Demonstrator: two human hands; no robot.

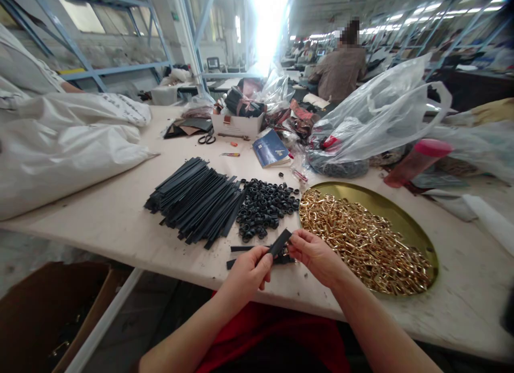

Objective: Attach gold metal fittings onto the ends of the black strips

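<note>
Between thumb and fingers, my left hand (251, 270) grips a flat black strap (279, 243) that points up and to the right. My right hand (315, 253) is closed in a pinch at the strap's far end; whatever small part may sit in that pinch is hidden. Under my hands, more black strips (237, 248) lie on the table. A large pile of black straps (195, 199) is to the left, beside a heap of small black loops (265, 204). On the right, an oval gold tray (395, 218) holds a mass of small gold metal buckles (361, 244).
A white sack (68, 148) covers the table's left side. Behind are scissors (206, 139), a white box (236, 127), a blue booklet (271, 148), a plastic bag (361, 127) and a pink-lidded bottle (415, 163). A cardboard box (105, 292) stands below left. A person (341, 70) sits farther back.
</note>
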